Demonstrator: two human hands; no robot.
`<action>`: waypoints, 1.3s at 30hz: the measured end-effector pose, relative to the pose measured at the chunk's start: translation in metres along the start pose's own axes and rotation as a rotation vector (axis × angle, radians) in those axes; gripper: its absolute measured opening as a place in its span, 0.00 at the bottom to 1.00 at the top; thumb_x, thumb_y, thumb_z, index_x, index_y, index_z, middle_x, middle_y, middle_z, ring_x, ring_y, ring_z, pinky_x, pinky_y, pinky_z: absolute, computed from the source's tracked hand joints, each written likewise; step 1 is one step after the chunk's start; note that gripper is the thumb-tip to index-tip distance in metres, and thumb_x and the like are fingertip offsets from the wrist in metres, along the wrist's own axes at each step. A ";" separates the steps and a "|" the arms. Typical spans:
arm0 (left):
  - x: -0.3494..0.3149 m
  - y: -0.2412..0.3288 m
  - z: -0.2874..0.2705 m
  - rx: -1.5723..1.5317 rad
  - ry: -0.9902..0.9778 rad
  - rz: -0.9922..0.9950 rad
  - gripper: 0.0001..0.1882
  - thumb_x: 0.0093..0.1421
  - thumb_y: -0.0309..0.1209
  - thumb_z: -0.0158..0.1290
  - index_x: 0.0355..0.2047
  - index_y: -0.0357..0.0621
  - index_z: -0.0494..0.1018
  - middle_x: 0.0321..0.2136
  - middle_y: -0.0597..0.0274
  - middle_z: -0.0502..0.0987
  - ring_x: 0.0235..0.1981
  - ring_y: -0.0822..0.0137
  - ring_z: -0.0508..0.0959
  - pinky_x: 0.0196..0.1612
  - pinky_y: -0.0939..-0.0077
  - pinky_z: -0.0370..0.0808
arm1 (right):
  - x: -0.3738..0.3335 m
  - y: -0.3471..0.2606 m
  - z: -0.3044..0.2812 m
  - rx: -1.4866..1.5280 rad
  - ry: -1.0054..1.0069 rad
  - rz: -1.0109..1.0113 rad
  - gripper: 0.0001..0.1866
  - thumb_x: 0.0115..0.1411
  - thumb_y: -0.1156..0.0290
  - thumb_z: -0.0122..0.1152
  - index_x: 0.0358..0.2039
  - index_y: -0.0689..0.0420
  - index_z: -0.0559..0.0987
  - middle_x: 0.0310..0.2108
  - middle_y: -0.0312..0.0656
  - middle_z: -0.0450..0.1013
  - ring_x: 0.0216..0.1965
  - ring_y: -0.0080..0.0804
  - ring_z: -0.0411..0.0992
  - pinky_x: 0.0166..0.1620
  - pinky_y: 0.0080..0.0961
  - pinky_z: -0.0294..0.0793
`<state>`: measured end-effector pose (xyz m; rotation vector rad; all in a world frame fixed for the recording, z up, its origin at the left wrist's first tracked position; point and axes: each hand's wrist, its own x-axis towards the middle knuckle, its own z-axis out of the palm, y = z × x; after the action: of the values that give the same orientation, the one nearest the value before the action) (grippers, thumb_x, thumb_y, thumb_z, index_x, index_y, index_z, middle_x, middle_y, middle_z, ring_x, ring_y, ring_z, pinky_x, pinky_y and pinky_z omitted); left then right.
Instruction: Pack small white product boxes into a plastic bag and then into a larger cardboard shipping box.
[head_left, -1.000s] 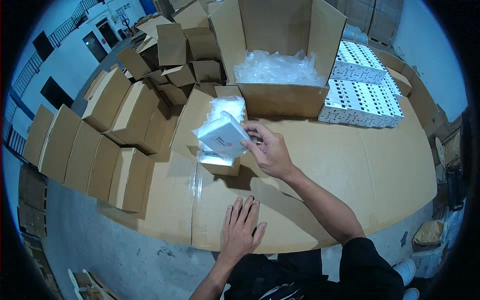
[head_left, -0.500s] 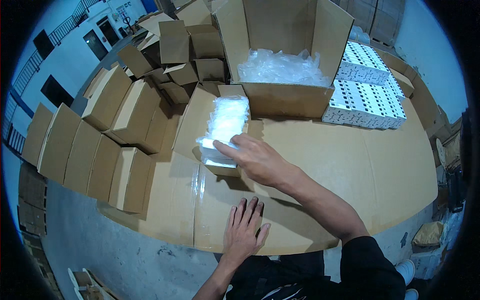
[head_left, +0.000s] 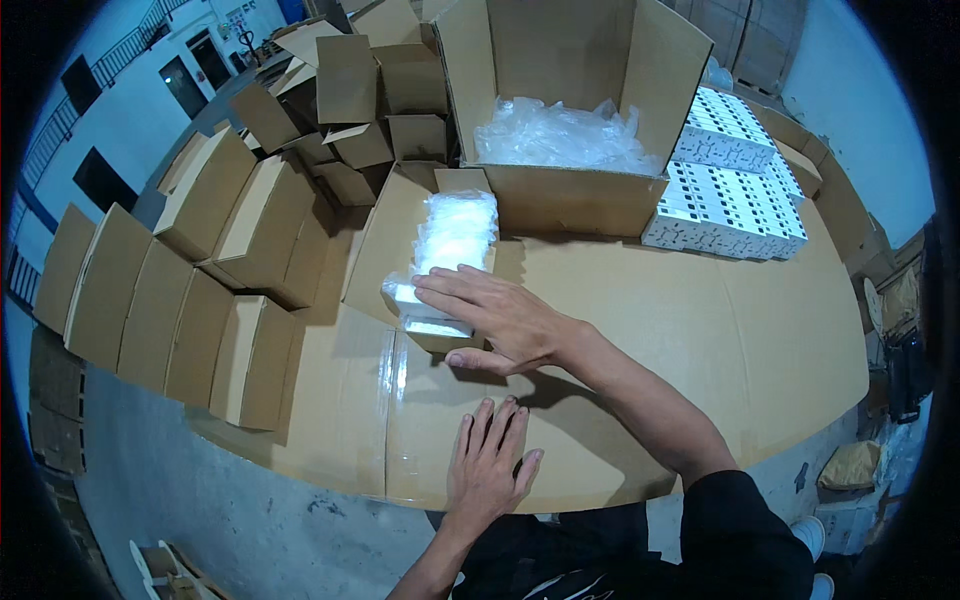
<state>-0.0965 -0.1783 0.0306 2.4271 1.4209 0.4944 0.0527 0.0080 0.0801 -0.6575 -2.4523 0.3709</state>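
Note:
An uncovered cardboard box (head_left: 442, 343) stands in the middle of the table, its flap raised on the left. Inside it is a row of white items in clear plastic wrap (head_left: 455, 235). Across the near end of that row lies my right hand (head_left: 500, 318), palm down, fingers stretched out and thumb apart; it covers part of the wrapped items. My left hand (head_left: 488, 462) rests flat on the cardboard-covered tabletop (head_left: 640, 350) near the front edge, fingers spread, holding nothing.
Behind stands a large carton (head_left: 580, 200) with crumpled clear plastic bags (head_left: 565, 135) in it. White patterned boxes (head_left: 730, 205) are stacked at the back right. Several brown cartons (head_left: 250, 350) line the left side, and more flapped cartons (head_left: 350, 85) are heaped behind them.
My right hand has gone from bent fingers at the wrapped items to a flat, spread hand over the row's near end, slightly closer to me. My left hand has stayed put.

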 end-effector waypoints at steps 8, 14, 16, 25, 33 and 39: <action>-0.001 0.004 -0.001 -0.026 0.021 0.017 0.34 0.62 0.42 0.59 0.64 0.38 0.66 0.65 0.47 0.65 0.67 0.41 0.61 0.68 0.44 0.57 | -0.008 0.008 0.024 -0.181 -0.064 -0.026 0.44 0.65 0.40 0.48 0.69 0.63 0.61 0.70 0.51 0.58 0.73 0.46 0.51 0.76 0.49 0.41; 0.012 -0.006 0.008 -0.409 0.356 -0.307 0.50 0.54 0.34 0.68 0.69 0.32 0.52 0.67 0.36 0.57 0.69 0.39 0.56 0.70 0.45 0.54 | -0.014 -0.002 0.007 -0.054 0.011 0.044 0.43 0.65 0.42 0.49 0.71 0.60 0.58 0.72 0.51 0.56 0.74 0.49 0.50 0.76 0.49 0.40; 0.036 -0.016 0.008 -0.479 0.511 -0.373 0.56 0.50 0.34 0.71 0.71 0.33 0.47 0.69 0.35 0.53 0.70 0.39 0.54 0.71 0.46 0.52 | -0.031 -0.011 -0.021 -0.019 0.167 0.128 0.42 0.65 0.45 0.51 0.71 0.60 0.57 0.72 0.51 0.55 0.74 0.50 0.50 0.75 0.49 0.41; 0.139 -0.058 0.031 -0.615 1.044 -0.286 0.65 0.45 0.39 0.76 0.71 0.33 0.41 0.67 0.37 0.52 0.69 0.41 0.55 0.73 0.47 0.51 | -0.163 -0.065 -0.079 -0.039 0.408 0.498 0.39 0.63 0.57 0.57 0.71 0.59 0.58 0.69 0.55 0.59 0.70 0.54 0.56 0.72 0.46 0.53; 0.132 -0.078 0.032 -0.568 1.031 -0.262 0.56 0.47 0.38 0.75 0.66 0.33 0.49 0.58 0.40 0.64 0.60 0.44 0.68 0.64 0.49 0.65 | -0.225 -0.125 -0.081 0.013 0.401 0.680 0.38 0.62 0.61 0.59 0.70 0.59 0.60 0.68 0.54 0.61 0.68 0.53 0.59 0.71 0.45 0.55; 0.095 -0.070 0.024 -0.960 0.805 -0.151 0.55 0.47 0.26 0.75 0.67 0.34 0.47 0.60 0.47 0.63 0.60 0.56 0.68 0.61 0.62 0.70 | -0.237 -0.146 -0.058 0.056 0.402 0.698 0.39 0.61 0.63 0.63 0.70 0.58 0.60 0.68 0.53 0.62 0.68 0.51 0.60 0.70 0.42 0.57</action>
<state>-0.0972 -0.0634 -0.0055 1.3572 1.1402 1.7510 0.2033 -0.2334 0.0769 -1.4076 -1.7707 0.5079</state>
